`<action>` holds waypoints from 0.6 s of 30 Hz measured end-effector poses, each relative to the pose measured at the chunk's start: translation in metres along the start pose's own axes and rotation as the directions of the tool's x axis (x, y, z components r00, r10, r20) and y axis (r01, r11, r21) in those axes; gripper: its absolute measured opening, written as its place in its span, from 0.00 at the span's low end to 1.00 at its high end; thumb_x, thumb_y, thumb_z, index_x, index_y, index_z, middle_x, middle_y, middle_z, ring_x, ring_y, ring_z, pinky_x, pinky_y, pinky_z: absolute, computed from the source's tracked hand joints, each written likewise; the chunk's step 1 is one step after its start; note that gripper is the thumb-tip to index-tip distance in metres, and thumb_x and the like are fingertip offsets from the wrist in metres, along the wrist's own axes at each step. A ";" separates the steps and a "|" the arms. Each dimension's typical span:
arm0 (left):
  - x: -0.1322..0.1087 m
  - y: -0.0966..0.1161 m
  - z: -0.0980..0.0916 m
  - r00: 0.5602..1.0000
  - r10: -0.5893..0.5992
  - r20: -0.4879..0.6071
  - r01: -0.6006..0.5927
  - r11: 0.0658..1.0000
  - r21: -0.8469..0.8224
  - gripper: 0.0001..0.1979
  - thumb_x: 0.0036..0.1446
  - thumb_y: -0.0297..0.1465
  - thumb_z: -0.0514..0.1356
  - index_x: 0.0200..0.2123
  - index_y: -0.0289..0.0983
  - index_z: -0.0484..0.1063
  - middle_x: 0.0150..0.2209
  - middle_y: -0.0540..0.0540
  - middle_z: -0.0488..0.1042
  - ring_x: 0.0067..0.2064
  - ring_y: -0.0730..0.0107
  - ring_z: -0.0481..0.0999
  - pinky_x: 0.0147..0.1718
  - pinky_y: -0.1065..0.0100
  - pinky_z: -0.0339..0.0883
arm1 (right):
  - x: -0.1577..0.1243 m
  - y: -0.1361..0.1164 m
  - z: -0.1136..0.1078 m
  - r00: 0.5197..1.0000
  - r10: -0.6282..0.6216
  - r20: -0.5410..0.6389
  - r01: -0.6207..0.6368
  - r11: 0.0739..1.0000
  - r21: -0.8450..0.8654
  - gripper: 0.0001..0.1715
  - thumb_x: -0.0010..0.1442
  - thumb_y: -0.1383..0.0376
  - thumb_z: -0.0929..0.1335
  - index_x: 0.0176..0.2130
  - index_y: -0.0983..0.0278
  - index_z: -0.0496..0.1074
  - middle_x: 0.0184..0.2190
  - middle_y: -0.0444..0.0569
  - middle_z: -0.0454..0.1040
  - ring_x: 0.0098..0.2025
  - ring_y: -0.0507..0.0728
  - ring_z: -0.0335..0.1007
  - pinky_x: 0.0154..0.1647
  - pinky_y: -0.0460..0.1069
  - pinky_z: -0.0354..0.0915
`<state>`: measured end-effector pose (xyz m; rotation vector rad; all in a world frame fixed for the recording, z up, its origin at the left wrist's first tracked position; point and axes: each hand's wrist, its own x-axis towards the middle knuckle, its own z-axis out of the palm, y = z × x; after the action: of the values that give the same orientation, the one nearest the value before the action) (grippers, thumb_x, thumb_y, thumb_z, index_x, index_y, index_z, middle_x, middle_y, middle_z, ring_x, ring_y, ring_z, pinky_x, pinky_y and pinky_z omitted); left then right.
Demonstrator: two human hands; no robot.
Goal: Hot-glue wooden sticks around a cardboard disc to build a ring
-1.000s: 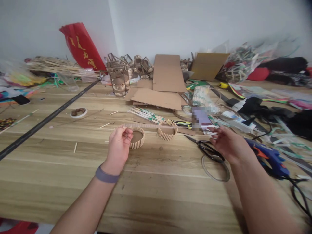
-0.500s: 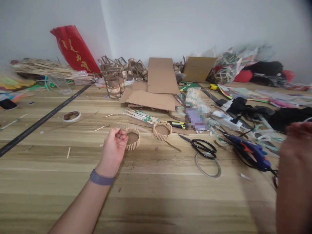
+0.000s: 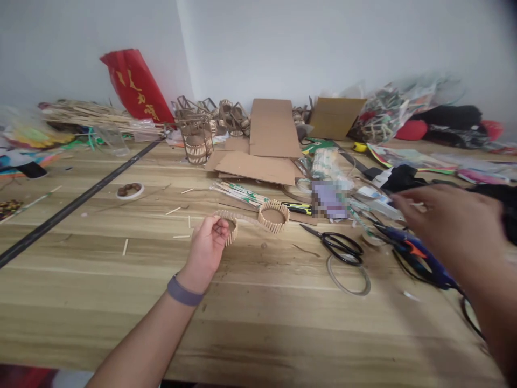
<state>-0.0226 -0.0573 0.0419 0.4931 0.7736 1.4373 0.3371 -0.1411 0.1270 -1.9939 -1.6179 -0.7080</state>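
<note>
My left hand (image 3: 210,240), with a purple band on its wrist, is closed in a pinch in front of a small round stick basket (image 3: 232,229), partly hiding it. What the fingers hold is too small to make out. A second round stick basket (image 3: 273,216) stands just to the right. My right hand (image 3: 444,215) is blurred and hangs over the blue glue gun (image 3: 424,256); its finger state is unclear. Black-handled scissors (image 3: 341,247) lie between the hands, touching a roll of thin strip (image 3: 349,280).
Cardboard sheets (image 3: 254,167), wrapped sticks (image 3: 242,194) and a yellow-black cutter (image 3: 298,208) lie behind the baskets. Finished stick baskets (image 3: 196,150) stand by the wall. A white lid (image 3: 130,191) with brown pieces is at left; a dark strip (image 3: 81,202) crosses the table.
My right hand has come in from the right edge to over the glue gun. The view has shifted slightly left, and my left hand covers more of the nearer basket.
</note>
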 end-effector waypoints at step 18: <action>-0.010 0.012 0.009 0.964 0.264 0.035 -0.266 0.959 0.100 0.07 0.46 0.32 0.61 0.23 0.37 0.65 0.18 0.53 0.69 0.22 0.77 0.66 0.23 0.75 0.59 | -0.005 -0.193 0.030 0.884 -0.417 0.211 0.265 0.819 0.508 0.09 0.58 0.67 0.65 0.28 0.62 0.72 0.36 0.52 0.77 0.40 0.60 0.71 0.46 0.56 0.61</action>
<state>-0.0243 -0.0641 0.0584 0.7127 0.7904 1.6423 0.1495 -0.0883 0.1082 -1.5227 -2.1335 -0.0791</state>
